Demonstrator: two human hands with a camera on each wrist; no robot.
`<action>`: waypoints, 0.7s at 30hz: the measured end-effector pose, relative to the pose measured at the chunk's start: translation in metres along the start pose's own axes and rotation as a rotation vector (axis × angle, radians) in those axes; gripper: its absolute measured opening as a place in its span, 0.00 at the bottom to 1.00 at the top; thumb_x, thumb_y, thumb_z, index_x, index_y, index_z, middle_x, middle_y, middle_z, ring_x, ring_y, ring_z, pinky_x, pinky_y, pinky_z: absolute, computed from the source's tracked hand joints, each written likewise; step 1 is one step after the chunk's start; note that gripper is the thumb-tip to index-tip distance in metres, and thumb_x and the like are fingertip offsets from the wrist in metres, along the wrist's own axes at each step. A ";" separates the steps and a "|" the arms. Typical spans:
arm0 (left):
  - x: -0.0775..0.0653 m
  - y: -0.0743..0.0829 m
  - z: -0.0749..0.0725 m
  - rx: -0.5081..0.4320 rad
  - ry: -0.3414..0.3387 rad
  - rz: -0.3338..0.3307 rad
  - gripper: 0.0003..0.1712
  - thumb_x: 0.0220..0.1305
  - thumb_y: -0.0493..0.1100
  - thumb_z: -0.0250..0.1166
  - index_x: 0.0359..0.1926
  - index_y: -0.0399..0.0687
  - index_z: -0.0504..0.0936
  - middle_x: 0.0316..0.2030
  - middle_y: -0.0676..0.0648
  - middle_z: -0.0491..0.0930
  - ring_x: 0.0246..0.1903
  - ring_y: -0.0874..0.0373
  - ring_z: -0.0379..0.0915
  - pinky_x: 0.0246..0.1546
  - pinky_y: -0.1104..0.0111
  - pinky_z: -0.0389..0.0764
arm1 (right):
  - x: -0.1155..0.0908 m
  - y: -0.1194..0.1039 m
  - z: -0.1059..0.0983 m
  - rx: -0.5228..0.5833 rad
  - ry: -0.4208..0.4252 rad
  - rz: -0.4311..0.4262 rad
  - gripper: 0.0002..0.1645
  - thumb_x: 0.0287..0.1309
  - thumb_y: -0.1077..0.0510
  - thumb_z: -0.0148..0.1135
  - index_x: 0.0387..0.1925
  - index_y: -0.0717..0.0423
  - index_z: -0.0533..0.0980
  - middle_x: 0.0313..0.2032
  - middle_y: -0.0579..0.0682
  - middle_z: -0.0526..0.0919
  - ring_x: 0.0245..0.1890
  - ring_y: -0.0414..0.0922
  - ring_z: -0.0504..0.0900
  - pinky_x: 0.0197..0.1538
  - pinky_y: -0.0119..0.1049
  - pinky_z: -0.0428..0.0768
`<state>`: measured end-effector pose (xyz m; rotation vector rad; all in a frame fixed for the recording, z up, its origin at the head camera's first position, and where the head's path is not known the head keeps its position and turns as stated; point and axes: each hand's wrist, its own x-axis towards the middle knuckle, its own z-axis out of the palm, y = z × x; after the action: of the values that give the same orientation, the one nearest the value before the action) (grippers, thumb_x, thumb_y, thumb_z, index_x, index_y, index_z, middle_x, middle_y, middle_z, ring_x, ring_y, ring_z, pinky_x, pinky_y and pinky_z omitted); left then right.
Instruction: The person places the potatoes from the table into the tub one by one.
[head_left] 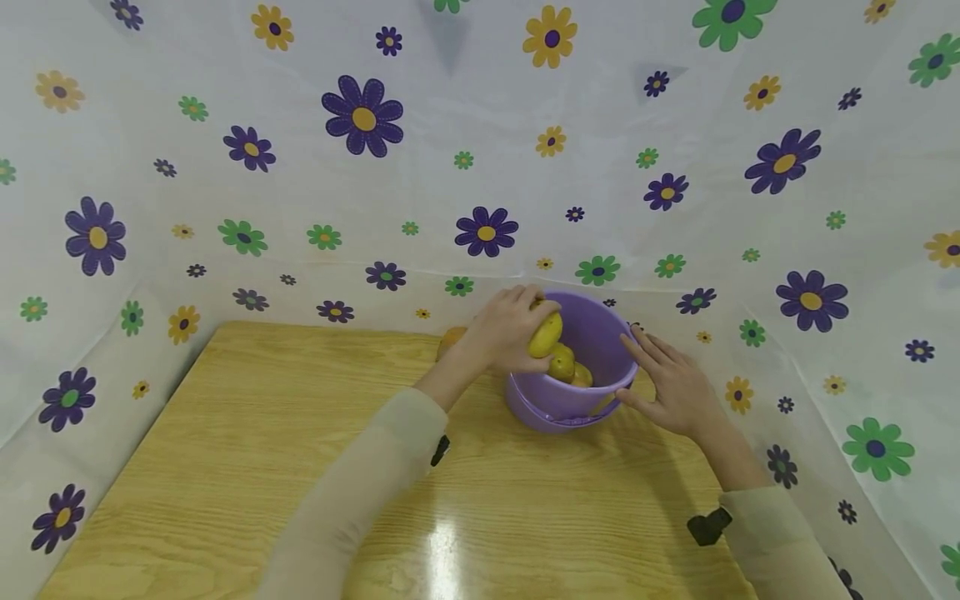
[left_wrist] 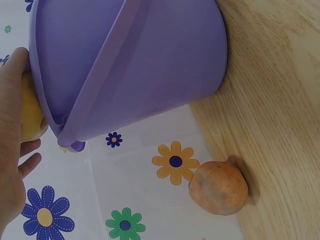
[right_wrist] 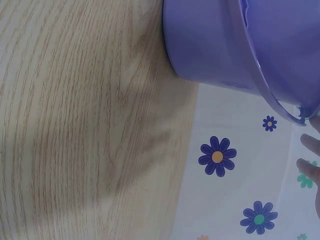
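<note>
A purple bucket (head_left: 573, 404) stands upright on the wooden table, its handle hanging down the near side. Over the bucket's left rim, my left hand (head_left: 506, 329) grips a yellow oval mango-like fruit (head_left: 547, 334). The left wrist view shows this yellow fruit (left_wrist: 32, 112) between thumb and fingers, right at the rim. Inside the bucket lie a yellow-green round fruit (head_left: 561, 363) and an orange-yellow one (head_left: 582, 376). My right hand (head_left: 671, 385) has its fingers spread and fairly straight at the bucket's right rim. Only its fingertips (right_wrist: 309, 169) show in the right wrist view.
A round orange-brown fruit (left_wrist: 218, 188) rests on the table (head_left: 300, 467) left of the bucket, partly hidden behind my left hand in the head view. A white flower-print sheet (head_left: 420, 183) rises close behind the bucket and along both sides of the table.
</note>
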<state>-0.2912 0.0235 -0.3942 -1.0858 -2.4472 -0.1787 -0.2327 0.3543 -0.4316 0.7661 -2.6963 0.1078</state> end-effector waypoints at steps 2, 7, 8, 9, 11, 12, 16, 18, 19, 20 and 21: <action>0.002 0.001 0.000 -0.003 -0.015 -0.001 0.45 0.57 0.69 0.70 0.69 0.52 0.76 0.63 0.43 0.76 0.61 0.48 0.76 0.66 0.56 0.81 | 0.000 0.000 0.000 0.000 -0.002 0.002 0.54 0.63 0.32 0.65 0.82 0.50 0.60 0.80 0.61 0.63 0.74 0.68 0.69 0.66 0.72 0.74; 0.008 0.002 0.002 -0.013 -0.063 -0.002 0.45 0.58 0.69 0.71 0.70 0.50 0.75 0.63 0.41 0.76 0.62 0.47 0.75 0.66 0.55 0.80 | -0.001 -0.001 -0.001 0.002 -0.001 0.004 0.54 0.63 0.32 0.65 0.82 0.50 0.60 0.80 0.61 0.64 0.74 0.68 0.69 0.66 0.73 0.74; 0.010 0.002 0.003 -0.011 -0.076 -0.004 0.45 0.58 0.69 0.70 0.70 0.50 0.74 0.63 0.41 0.75 0.62 0.47 0.75 0.66 0.55 0.80 | -0.001 -0.001 -0.001 0.003 -0.001 0.005 0.54 0.62 0.32 0.65 0.81 0.50 0.61 0.80 0.61 0.64 0.74 0.68 0.69 0.67 0.73 0.74; 0.011 0.002 0.003 -0.015 -0.088 -0.006 0.45 0.58 0.69 0.71 0.70 0.50 0.74 0.63 0.41 0.75 0.62 0.47 0.75 0.66 0.55 0.80 | -0.001 -0.001 -0.001 0.003 -0.002 0.006 0.54 0.62 0.32 0.65 0.81 0.50 0.61 0.80 0.61 0.64 0.74 0.68 0.70 0.67 0.73 0.74; 0.014 0.002 0.003 -0.015 -0.115 -0.012 0.45 0.59 0.69 0.71 0.70 0.50 0.74 0.64 0.41 0.75 0.62 0.47 0.75 0.66 0.55 0.79 | -0.001 -0.001 -0.001 0.002 -0.004 0.008 0.53 0.62 0.32 0.65 0.81 0.50 0.61 0.80 0.61 0.64 0.74 0.68 0.70 0.67 0.73 0.74; 0.015 0.002 0.003 -0.016 -0.126 -0.014 0.45 0.59 0.69 0.71 0.70 0.51 0.74 0.64 0.41 0.75 0.63 0.47 0.75 0.66 0.55 0.79 | 0.000 -0.001 -0.001 0.000 -0.005 0.009 0.53 0.62 0.32 0.65 0.81 0.50 0.61 0.80 0.61 0.64 0.74 0.68 0.70 0.67 0.72 0.74; 0.017 0.003 0.003 -0.025 -0.154 -0.016 0.45 0.59 0.69 0.70 0.70 0.51 0.73 0.64 0.41 0.74 0.62 0.47 0.74 0.66 0.55 0.80 | 0.000 -0.001 -0.001 0.000 -0.009 0.013 0.53 0.63 0.31 0.64 0.81 0.50 0.61 0.80 0.61 0.64 0.74 0.68 0.69 0.67 0.72 0.74; 0.018 0.003 0.004 -0.029 -0.164 -0.017 0.45 0.59 0.69 0.70 0.71 0.51 0.73 0.64 0.42 0.74 0.62 0.47 0.74 0.65 0.56 0.80 | 0.000 -0.001 -0.001 0.000 -0.008 0.011 0.53 0.64 0.30 0.63 0.81 0.50 0.61 0.80 0.60 0.64 0.74 0.68 0.70 0.67 0.72 0.74; 0.019 0.003 0.004 -0.029 -0.168 -0.018 0.45 0.59 0.69 0.70 0.71 0.52 0.73 0.64 0.42 0.74 0.62 0.48 0.74 0.65 0.56 0.80 | 0.000 -0.001 -0.001 0.001 -0.006 0.010 0.53 0.64 0.30 0.63 0.81 0.51 0.61 0.80 0.61 0.64 0.74 0.68 0.70 0.66 0.72 0.75; 0.019 0.002 0.004 -0.027 -0.173 -0.019 0.45 0.59 0.69 0.70 0.71 0.52 0.72 0.64 0.42 0.74 0.62 0.48 0.74 0.65 0.56 0.80 | 0.000 -0.001 -0.001 0.001 -0.003 0.008 0.53 0.64 0.30 0.63 0.81 0.51 0.61 0.80 0.61 0.64 0.74 0.68 0.70 0.66 0.72 0.75; 0.019 0.002 0.005 -0.030 -0.178 -0.021 0.45 0.60 0.69 0.70 0.71 0.52 0.72 0.64 0.42 0.74 0.62 0.48 0.74 0.65 0.56 0.80 | 0.000 -0.001 -0.001 0.002 -0.003 0.008 0.53 0.63 0.30 0.63 0.81 0.51 0.61 0.80 0.61 0.64 0.74 0.67 0.70 0.66 0.72 0.75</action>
<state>-0.3023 0.0394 -0.3899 -1.1333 -2.6215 -0.1299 -0.2318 0.3534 -0.4304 0.7566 -2.7025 0.1115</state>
